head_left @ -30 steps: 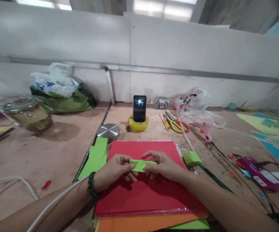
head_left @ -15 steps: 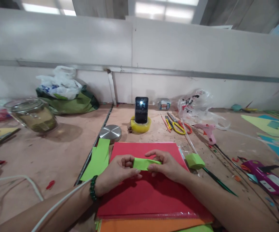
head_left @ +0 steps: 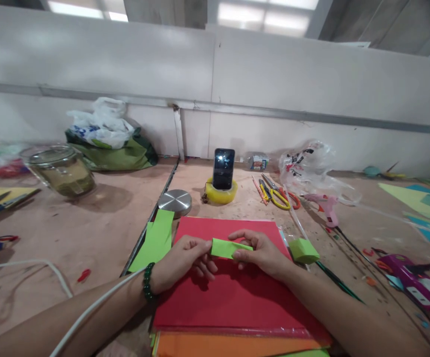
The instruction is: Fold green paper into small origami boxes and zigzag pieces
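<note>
A folded strip of light-green paper [head_left: 225, 248] is held above a red paper sheet [head_left: 229, 302]. My right hand [head_left: 261, 254] pinches its right part between thumb and fingers, the index finger raised over the top edge. My left hand [head_left: 185, 258], with a dark green bead bracelet at the wrist, has its thumb and index closed at the strip's left end; its other fingers curl below. To the left lie loose light-green paper pieces [head_left: 155, 240]. A folded green paper block [head_left: 304, 251] sits right of the red sheet.
Behind the sheets stand a phone [head_left: 223, 168] on a yellow tape roll [head_left: 220, 193] and a round metal lid [head_left: 175, 202]. Scissors [head_left: 279, 198], a pink glue gun [head_left: 326, 206] and a purple power strip [head_left: 415, 280] lie right. A glass jar [head_left: 60, 173] stands left. A white cable [head_left: 99, 307] crosses my left forearm.
My left thumb has moved from below the strip to its left end, and the left fingers have dropped lower. My right hand keeps its pinch. The whole view has shifted slightly.
</note>
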### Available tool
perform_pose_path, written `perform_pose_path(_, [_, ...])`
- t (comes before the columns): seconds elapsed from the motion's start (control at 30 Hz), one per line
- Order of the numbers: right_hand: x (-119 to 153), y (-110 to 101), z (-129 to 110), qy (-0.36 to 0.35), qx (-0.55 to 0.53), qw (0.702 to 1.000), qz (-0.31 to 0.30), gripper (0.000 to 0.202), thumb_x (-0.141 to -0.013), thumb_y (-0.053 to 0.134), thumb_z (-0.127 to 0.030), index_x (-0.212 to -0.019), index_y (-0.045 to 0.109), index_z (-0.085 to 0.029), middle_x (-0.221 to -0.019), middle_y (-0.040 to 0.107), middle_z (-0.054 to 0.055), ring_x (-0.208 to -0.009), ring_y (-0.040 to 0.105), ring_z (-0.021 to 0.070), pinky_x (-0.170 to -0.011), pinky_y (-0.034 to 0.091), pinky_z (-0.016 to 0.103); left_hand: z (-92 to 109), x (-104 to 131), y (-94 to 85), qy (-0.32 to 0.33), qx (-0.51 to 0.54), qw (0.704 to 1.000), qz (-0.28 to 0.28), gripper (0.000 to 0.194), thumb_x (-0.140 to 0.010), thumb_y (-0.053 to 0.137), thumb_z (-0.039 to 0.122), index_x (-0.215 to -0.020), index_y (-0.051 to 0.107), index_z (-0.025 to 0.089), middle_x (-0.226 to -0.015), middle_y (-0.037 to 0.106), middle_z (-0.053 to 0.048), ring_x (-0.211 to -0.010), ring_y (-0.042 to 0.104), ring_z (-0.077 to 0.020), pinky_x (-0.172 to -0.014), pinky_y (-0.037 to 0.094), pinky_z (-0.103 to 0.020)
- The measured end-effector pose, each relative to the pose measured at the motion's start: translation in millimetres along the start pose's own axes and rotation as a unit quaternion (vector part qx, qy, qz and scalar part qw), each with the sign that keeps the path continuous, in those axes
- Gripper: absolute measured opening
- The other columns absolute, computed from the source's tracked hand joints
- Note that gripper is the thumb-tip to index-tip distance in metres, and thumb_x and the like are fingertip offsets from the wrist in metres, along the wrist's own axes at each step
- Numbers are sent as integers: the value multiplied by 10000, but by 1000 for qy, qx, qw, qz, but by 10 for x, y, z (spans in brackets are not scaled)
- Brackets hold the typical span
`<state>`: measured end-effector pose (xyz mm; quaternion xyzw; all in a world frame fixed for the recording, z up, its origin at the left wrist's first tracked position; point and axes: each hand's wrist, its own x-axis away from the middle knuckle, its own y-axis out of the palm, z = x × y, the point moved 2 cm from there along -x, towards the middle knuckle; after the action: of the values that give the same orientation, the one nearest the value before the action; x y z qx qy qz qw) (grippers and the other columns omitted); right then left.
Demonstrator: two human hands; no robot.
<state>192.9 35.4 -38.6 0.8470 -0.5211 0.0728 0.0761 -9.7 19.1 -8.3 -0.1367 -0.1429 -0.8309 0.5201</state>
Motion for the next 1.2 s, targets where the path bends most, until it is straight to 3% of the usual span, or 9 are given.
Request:
perform_pose_path(0.3, [35, 40, -61, 25, 33, 999, -11, 531, -618, 786, -437, -1015, 564, -164, -604, 620, -46, -441, 572, 96, -391, 406, 176, -38, -35, 6, -13, -98, 995, -19, 420, -718, 565, 577, -610, 519, 175, -594, 668, -41, -465, 620, -142, -476, 434, -237])
perform_pose_path(0.37, [45, 44, -73, 35, 47, 998, -11, 512, -629, 769, -413, -1028, 564, -166, -596, 624, -43, -439, 569, 102, -379, 401, 178, -22, -32, -21, 29, -162, 986, 2, 341, -768, 521, 487, -609, 517, 186, -580, 643, -35, -471, 598, -150, -484, 436, -256])
perform_pose_path(0.43, [57, 51, -82, 53, 61, 997, -12, 494, -631, 755, -373, -1037, 566, -164, -599, 634, -39, -446, 572, 102, -402, 425, 187, 27, -12, -58, 136, -285, 946, 68, 212, -785, 517, 350, -679, 584, 179, -646, 652, -52, -576, 610, -177, -568, 465, -288])
perform_pose_path(0.5, [71, 61, -89, 72, 77, 994, -13, 468, -631, 744, -324, -1034, 571, -161, -604, 638, -37, -456, 577, 101, -431, 449, 197, 74, 32, -58, 264, -412, 865, 110, 166, -779, 507, 203, -833, 659, 168, -800, 677, -89, -759, 616, -216, -703, 476, -321])
perform_pose_path(0.57, [85, 76, -95, 86, 89, 992, -11, 442, -638, 735, -275, -1033, 570, -163, -612, 639, -37, -464, 581, 103, -442, 453, 198, 75, 77, -16, 347, -492, 796, 69, 292, -788, 459, 104, -974, 674, 172, -927, 676, -108, -874, 589, -232, -782, 466, -334])
perform_pose_path(0.63, [98, 94, -104, 99, 97, 990, -10, 413, -656, 718, -219, -1036, 562, -169, -616, 636, -41, -475, 589, 107, -443, 449, 193, 47, 113, 39, 386, -530, 755, 0, 361, -810, 411, 49, -1038, 660, 178, -975, 672, -100, -895, 568, -222, -810, 463, -334])
perform_pose_path(0.73, [116, 125, -138, 113, 118, 987, -8, 348, -702, 655, -127, -1030, 548, -169, -573, 610, -58, -484, 586, 102, -452, 450, 179, 9, 138, 97, 398, -555, 729, -45, 340, -814, 419, 33, -1020, 650, 173, -984, 671, -85, -879, 559, -215, -835, 462, -357])
perform_pose_path(0.97, [141, 171, -235, 123, 173, 977, -29, 330, -761, 591, -95, -1074, 507, -158, -518, 553, -82, -480, 554, 101, -450, 459, 182, -2, 128, 145, 395, -576, 714, -50, 135, -873, 530, 177, -914, 659, 174, -984, 654, -86, -886, 566, -218, -818, 471, -362])
perform_pose_path(1.2, [176, 163, -258, 35, 347, 937, -18, 375, -757, 598, -116, -1125, 543, -165, -716, 648, -11, -624, 630, 144, -577, 478, 237, -96, 119, 190, 442, -650, 616, -52, 207, -938, 426, 147, -930, 632, 131, -906, 650, -87, -794, 569, -198, -762, 490, -340])
